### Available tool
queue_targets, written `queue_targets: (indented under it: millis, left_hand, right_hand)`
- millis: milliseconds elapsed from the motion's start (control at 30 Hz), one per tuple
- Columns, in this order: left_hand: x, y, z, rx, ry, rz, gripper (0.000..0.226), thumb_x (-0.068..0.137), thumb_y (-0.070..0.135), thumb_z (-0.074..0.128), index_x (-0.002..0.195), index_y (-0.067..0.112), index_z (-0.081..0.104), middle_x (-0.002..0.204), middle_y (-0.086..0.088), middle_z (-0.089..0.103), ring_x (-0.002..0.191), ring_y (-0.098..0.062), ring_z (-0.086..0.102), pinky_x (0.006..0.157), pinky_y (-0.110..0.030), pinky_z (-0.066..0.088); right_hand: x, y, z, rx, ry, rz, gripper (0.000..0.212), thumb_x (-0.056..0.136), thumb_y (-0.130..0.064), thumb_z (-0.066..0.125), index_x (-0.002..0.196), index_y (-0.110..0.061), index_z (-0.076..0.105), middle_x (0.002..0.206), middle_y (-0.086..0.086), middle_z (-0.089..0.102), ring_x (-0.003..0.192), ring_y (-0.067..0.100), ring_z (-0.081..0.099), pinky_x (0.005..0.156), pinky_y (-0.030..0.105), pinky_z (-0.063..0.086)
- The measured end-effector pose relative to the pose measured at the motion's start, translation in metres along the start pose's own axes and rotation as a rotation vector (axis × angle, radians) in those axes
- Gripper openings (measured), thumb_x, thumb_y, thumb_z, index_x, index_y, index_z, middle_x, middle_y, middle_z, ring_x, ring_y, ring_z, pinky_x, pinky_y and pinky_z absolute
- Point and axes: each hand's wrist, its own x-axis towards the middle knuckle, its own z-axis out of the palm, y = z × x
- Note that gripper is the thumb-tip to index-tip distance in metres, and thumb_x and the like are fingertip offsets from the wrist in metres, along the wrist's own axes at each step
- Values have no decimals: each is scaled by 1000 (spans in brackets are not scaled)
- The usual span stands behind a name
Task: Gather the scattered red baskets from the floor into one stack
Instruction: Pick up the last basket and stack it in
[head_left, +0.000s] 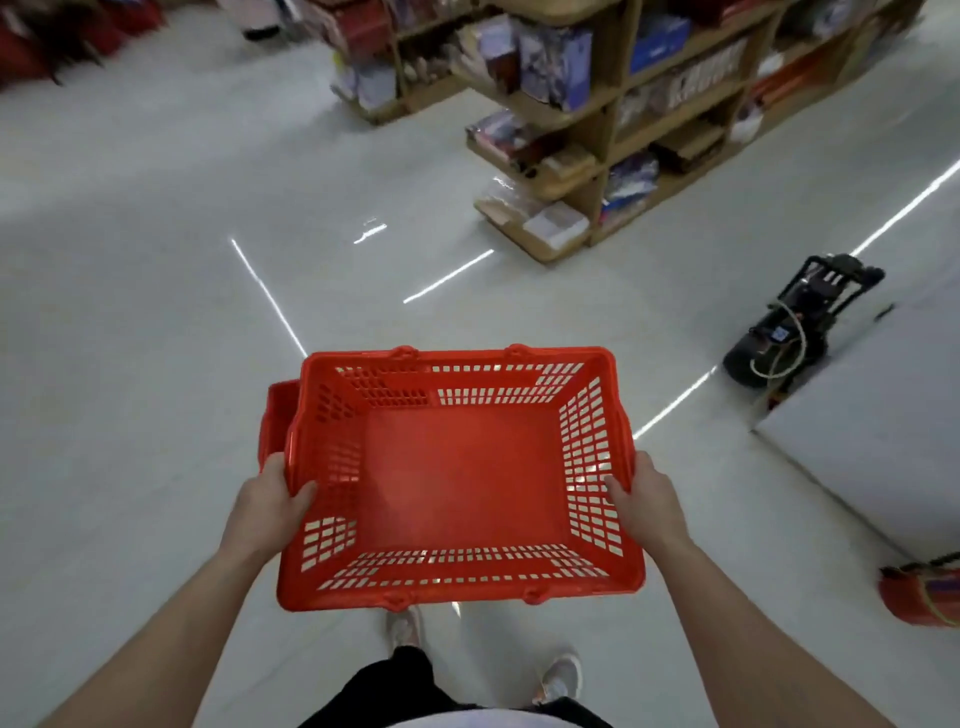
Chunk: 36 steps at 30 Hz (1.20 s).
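I hold an empty red basket (457, 467) level in front of me, above the pale floor. My left hand (272, 501) grips its left rim and my right hand (647, 501) grips its right rim, fingers curled inside the slotted walls. A red handle (275, 415) hangs folded down on the basket's left side. More red shapes (31, 47), blurred, lie at the far top left; I cannot tell whether they are baskets.
Wooden shelves (597, 130) full of goods stand ahead to the right. A black wheeled machine (779, 327) sits on the floor at right beside a white block (872, 415). A red roll (919, 597) lies at the right edge. My feet (405, 629) show below the basket.
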Motion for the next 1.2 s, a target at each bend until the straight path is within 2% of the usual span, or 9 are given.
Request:
queue_targets:
  millis: [67, 133, 233, 600, 833, 1000, 1133, 1200]
  left_hand:
    - [3, -42, -17, -31, 37, -68, 34, 88, 26, 71, 113, 13, 54, 99, -17, 71, 87, -39, 66, 69, -38, 48]
    - [12, -75, -30, -76, 35, -140, 36, 89, 33, 69, 118, 18, 52, 104, -11, 71, 86, -32, 69, 73, -41, 55]
    - [38, -121, -44, -129, 35, -192, 40, 90, 40, 66, 122, 23, 50, 107, -5, 71, 82, -23, 70, 74, -43, 59]
    - [209, -227, -71, -152, -48, -220, 47, 91, 45, 64, 127, 20, 49, 110, -2, 70, 74, -13, 66, 68, -36, 57]
    - [291, -265, -34, -124, -79, -266, 49, 90, 49, 64, 129, 24, 45, 113, 0, 70, 72, -11, 64, 68, -36, 58]
    - [317, -297, 13, -135, -156, -320, 51, 91, 47, 63, 131, 27, 40, 117, 1, 68, 79, -13, 67, 71, -39, 58]
    - [331, -317, 55, -133, -196, -312, 49, 93, 42, 62, 131, 27, 34, 119, -4, 67, 89, -22, 69, 76, -41, 57]
    - [336, -323, 76, -148, -218, -307, 55, 94, 36, 62, 136, 26, 28, 123, -7, 65, 97, -28, 68, 80, -41, 54]
  right_hand:
    - [9, -47, 17, -36, -34, -74, 39, 95, -42, 56, 126, -19, 49, 112, 0, 69, 78, 12, 66, 74, 33, 55]
    - [18, -90, 36, -65, -63, -136, 41, 95, -43, 56, 127, -18, 49, 113, 1, 69, 89, 20, 69, 78, 38, 55]
    - [31, -145, 68, -101, -97, -175, 45, 94, -46, 56, 128, -18, 48, 113, 0, 68, 91, 21, 70, 79, 38, 56]
    - [98, -271, 196, -173, -126, -92, 43, 96, -43, 55, 130, -19, 44, 118, 3, 68, 93, 23, 71, 80, 45, 58]
    - [163, -291, 259, -198, -153, -78, 46, 96, -46, 54, 132, -19, 45, 114, 1, 69, 72, 9, 62, 73, 39, 58]
    - [202, -279, 305, -219, -194, -59, 45, 97, -44, 54, 131, -17, 44, 114, 3, 69, 73, 11, 63, 74, 40, 58]
    - [224, -249, 342, -221, -228, -28, 44, 97, -40, 56, 130, -14, 44, 115, 8, 68, 86, 25, 70, 77, 45, 58]
    - [234, -234, 358, -212, -230, 0, 44, 97, -36, 57, 130, -11, 45, 115, 11, 68, 89, 28, 70, 78, 45, 57]
